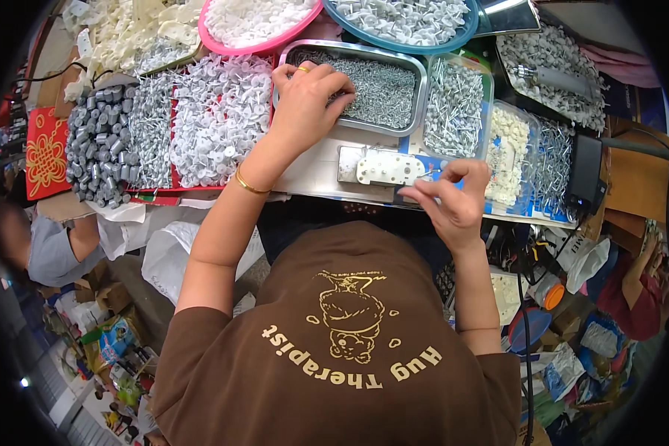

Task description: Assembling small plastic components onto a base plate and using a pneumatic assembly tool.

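Observation:
My left hand [308,104] reaches over the left end of a metal tray [421,100] of small silvery screws [379,89]. Its fingers are curled and bent downward; what they hold, if anything, is hidden. My right hand [457,201] is closed in a pinch just right of a small white plastic piece [386,169]. A thin silvery bit shows by the fingertips, too small to name. The white piece lies flat below the tray, its left end against a grey metal block [348,163].
White plastic plugs with pins [223,111] fill a red tray on the left, beside grey cylinders [100,145]. Pink [214,41] and teal [401,48] basins stand behind. To the right are a clear box of long screws [453,104], cream parts [507,149] and a black device [586,175].

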{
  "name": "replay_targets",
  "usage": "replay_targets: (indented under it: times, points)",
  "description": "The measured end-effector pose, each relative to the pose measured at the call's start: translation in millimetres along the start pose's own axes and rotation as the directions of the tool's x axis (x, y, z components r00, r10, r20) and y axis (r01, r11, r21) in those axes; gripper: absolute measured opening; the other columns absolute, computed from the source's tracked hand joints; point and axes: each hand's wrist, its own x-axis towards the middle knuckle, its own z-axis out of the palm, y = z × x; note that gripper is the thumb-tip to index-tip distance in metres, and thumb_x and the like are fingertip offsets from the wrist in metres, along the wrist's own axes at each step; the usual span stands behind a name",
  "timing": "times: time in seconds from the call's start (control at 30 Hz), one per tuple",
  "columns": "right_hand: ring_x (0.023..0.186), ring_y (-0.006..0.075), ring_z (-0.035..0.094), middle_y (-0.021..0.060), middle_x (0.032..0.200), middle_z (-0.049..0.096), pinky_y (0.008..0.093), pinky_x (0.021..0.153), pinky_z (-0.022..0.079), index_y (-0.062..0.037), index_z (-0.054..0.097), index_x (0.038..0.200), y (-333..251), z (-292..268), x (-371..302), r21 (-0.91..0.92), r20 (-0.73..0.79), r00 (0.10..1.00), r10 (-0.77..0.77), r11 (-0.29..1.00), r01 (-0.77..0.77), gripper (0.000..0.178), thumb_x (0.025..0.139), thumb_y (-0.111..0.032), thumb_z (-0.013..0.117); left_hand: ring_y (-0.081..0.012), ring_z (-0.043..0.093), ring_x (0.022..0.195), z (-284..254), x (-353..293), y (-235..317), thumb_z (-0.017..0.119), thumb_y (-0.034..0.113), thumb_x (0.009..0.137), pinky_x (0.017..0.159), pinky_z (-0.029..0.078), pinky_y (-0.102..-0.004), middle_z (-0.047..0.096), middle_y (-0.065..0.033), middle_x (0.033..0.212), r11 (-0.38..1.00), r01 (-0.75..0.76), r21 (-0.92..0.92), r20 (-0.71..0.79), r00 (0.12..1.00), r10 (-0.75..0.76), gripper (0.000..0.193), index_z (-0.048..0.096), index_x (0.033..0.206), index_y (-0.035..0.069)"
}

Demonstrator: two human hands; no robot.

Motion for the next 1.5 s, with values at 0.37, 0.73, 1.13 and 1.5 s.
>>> replay_targets:
  times: [0.37,0.73,1.13,1.5]
  points:
    - [0.081,0.0246,0.056,0.0055,0.081,0.059,0.0356,0.067,0.046,-0.0076,0.074,0.085,21,2,67,-0.041,0.085,0.996,0.016,0.999,-0.013,0.014,0.074,-0.010,0.083,-0.0173,0.063,0.084,1,-1,-4,0.075,0.017,0.084,0.092,0.030,-0.0434,0.069,0.0036,0.079,0.999,0.002,-0.043,-0.074,0.997,-0.005,0.005,0.070,0.083,0.015]
    - [0.090,0.0259,0.055,0.0036,0.085,0.060,0.0397,0.084,0.041,-0.0072,0.071,0.084,51,63,86,-0.072,0.299,0.954,-0.003,0.997,0.025,0.011,0.081,-0.017,0.077,-0.0115,0.062,0.087,-41,-41,33,0.079,0.022,0.084,0.096,0.027,-0.0371,0.071,0.0061,0.082,0.927,0.086,-0.365,0.052,0.996,-0.072,0.004,0.077,0.085,0.018]
    - [0.068,0.0133,0.065,0.0085,0.085,0.074,0.0271,0.062,0.050,-0.0031,0.077,0.095,35,49,86,0.114,0.207,0.944,0.259,0.952,-0.286,0.012,0.088,-0.012,0.075,-0.0150,0.061,0.087,-32,-24,34,0.079,0.024,0.081,0.097,0.027,-0.0441,0.069,0.0081,0.080,0.991,0.006,-0.131,-0.042,0.999,-0.012,0.004,0.078,0.083,0.021]
    - [0.069,0.0084,0.064,0.0048,0.076,0.072,0.0244,0.063,0.049,0.0007,0.074,0.091,24,34,89,0.128,0.198,0.891,0.410,0.890,-0.438,0.010,0.089,-0.009,0.073,-0.0198,0.060,0.091,9,-2,11,0.078,0.018,0.078,0.097,0.027,-0.0474,0.064,0.0034,0.079,0.999,-0.011,-0.035,-0.024,1.000,0.010,0.009,0.069,0.076,0.015]
